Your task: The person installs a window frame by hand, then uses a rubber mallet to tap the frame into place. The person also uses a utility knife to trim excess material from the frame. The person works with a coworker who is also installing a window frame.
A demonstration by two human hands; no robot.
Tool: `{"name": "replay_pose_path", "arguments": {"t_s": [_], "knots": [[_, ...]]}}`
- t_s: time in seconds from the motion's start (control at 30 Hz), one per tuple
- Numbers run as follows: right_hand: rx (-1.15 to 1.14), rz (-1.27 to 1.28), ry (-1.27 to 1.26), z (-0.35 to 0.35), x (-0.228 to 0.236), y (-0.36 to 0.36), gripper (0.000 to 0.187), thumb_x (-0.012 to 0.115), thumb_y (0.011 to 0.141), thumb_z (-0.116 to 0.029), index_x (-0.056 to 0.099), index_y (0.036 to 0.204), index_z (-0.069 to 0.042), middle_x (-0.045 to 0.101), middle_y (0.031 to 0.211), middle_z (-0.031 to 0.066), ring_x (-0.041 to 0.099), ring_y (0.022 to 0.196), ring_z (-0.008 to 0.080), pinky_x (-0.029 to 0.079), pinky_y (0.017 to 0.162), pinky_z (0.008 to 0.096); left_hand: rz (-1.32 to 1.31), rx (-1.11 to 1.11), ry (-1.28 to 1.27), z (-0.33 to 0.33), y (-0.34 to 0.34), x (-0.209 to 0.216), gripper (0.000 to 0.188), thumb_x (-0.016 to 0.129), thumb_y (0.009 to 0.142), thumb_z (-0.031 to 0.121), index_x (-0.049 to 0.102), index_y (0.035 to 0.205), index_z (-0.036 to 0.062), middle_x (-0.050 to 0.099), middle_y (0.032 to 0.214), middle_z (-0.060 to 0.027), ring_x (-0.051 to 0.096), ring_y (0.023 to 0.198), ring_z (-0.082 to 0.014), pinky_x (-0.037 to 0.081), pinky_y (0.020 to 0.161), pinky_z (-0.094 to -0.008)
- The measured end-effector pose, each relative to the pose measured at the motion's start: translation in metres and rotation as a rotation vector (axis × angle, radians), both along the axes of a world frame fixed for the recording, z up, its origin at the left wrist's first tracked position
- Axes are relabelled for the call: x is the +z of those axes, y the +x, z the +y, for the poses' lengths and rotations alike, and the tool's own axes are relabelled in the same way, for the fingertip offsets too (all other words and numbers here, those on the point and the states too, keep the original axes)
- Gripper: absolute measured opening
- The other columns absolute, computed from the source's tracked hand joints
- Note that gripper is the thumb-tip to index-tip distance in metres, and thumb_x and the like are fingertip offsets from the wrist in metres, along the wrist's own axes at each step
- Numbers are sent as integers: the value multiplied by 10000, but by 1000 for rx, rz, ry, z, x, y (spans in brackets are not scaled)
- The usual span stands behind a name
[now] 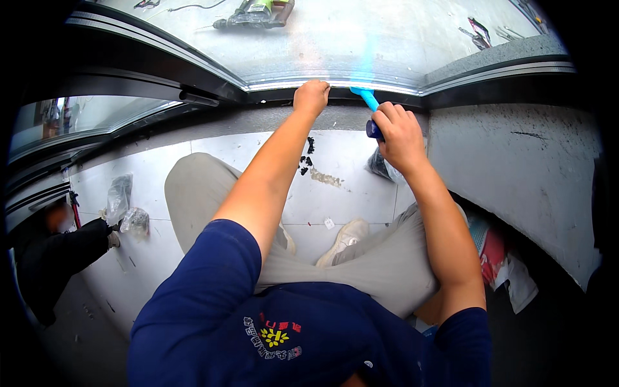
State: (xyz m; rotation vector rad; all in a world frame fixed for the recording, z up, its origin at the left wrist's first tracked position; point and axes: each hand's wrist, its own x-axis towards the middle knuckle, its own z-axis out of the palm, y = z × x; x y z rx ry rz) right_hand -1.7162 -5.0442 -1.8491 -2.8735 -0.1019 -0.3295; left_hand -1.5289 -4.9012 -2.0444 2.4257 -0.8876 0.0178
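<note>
My right hand (pixel 401 137) is wrapped round the dark-blue grip of a light-blue hand tool (pixel 369 99). The tool's wider end meets the lower edge of the glass pane (pixel 322 55), at the black window frame (pixel 280 95); its exact kind is unclear. To the left of it, my left hand (pixel 312 97) is closed, fingers pressed together at the same bottom edge of the frame. Whatever those fingers may pinch is too small or hidden to make out. Several small black pieces (pixel 305 165) lie on the tiles below my hands.
Beyond the glass lie a green-and-black power drill (pixel 258 13) and loose hand tools (pixel 480 33). Clear plastic bags (pixel 120 198) rest on the white tiles (pixel 167 161) at left, near another person's dark sleeve (pixel 84 242). A dark wrapped bundle (pixel 380 164) stands below my right hand; a grey wall panel (pixel 516 161) rises at right.
</note>
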Motion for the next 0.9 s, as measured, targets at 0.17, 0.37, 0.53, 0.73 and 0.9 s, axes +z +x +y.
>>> {"name": "replay_pose_path", "arguments": {"t_s": [0.17, 0.37, 0.53, 0.73, 0.9], "knots": [[23, 41, -72, -4, -13, 12, 360, 707, 625, 31, 554, 929, -88, 548, 942, 46, 556, 861, 257, 425, 697, 365, -114, -10, 2, -6, -4, -10, 143, 670, 865, 240, 656, 790, 119, 680, 749, -55, 674, 719, -273, 542, 623, -411], [0, 26, -65, -26, 5, 60, 377, 717, 621, 6, 555, 945, -99, 578, 924, 66, 609, 867, 289, 498, 702, 405, -197, -7, 100, -11, 2, -29, 172, 674, 857, 258, 624, 747, 137, 668, 697, -26, 662, 625, -257, 525, 554, -403], [19, -11, -88, -34, -9, 90, 332, 711, 627, -8, 550, 900, -110, 599, 862, 39, 636, 798, 274, 517, 654, 395, -244, -48, 47, -13, 4, -35, 171, 677, 821, 221, 591, 692, 148, 648, 651, -22, 657, 592, -243, 514, 508, -388], [10, 31, -72, -40, -43, 86, 363, 712, 603, -8, 542, 907, -111, 585, 866, 49, 638, 777, 284, 507, 640, 402, -280, -95, -20, -9, 11, -42, 181, 688, 802, 220, 587, 666, 156, 643, 640, -27, 652, 579, -237, 505, 489, -384], [-26, 39, -112, -27, -45, 85, 340, 735, 620, -31, 532, 882, -110, 580, 859, 42, 634, 783, 266, 510, 638, 394, -250, -73, -56, -11, 14, -47, 173, 705, 829, 261, 632, 709, 160, 657, 656, -22, 653, 595, -243, 511, 517, -388]]}}
